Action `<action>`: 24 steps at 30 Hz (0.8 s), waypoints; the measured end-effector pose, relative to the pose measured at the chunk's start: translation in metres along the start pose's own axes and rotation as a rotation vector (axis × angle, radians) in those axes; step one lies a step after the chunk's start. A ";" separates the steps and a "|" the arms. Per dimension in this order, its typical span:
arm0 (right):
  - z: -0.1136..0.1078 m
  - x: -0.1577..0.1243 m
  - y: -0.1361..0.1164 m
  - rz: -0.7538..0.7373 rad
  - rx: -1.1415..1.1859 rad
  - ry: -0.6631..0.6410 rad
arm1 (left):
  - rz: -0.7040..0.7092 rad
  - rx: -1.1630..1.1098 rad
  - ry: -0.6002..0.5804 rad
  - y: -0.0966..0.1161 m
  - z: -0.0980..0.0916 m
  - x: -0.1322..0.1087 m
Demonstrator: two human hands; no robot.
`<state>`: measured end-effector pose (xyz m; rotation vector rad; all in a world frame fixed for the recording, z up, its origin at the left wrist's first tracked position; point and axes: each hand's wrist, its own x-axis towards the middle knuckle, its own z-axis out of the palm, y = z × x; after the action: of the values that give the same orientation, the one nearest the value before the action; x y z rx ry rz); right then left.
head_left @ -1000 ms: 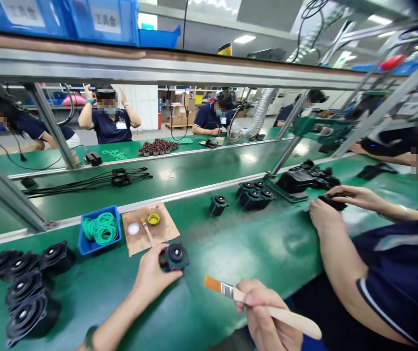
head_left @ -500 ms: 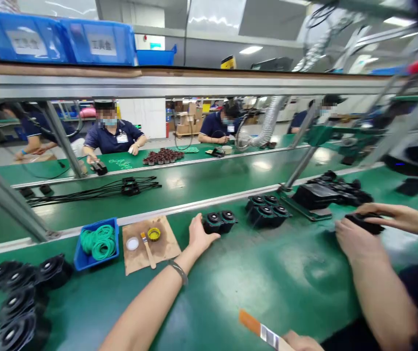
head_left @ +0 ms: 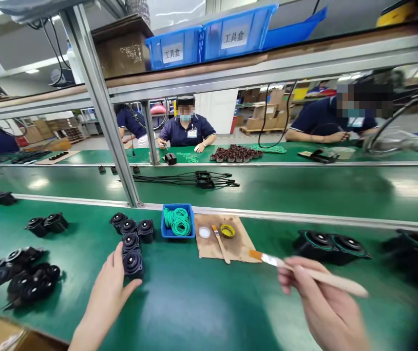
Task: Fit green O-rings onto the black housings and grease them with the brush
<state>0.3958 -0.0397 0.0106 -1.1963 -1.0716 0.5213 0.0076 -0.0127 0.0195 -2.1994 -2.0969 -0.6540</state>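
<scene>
Green bench; open left hand touches round black speaker; right hand grips wooden-handled brush.

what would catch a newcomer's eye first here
The right hand holds a wooden-handled brush with orange bristles low on the right, pointing towards the brown paper sheet. The left hand touches the nearest black round part in a row at lower centre-left. Behind it, a blue tray of green rings stands out on the green bench.
</scene>
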 end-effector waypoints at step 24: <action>0.063 0.093 0.061 -0.145 -0.657 -0.200 | 0.291 -0.576 -0.460 0.061 0.024 0.036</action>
<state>0.3937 0.0865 -0.0110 -1.6388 -1.5575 0.1721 0.0728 0.0230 0.0254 -3.1585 -1.8423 -0.8769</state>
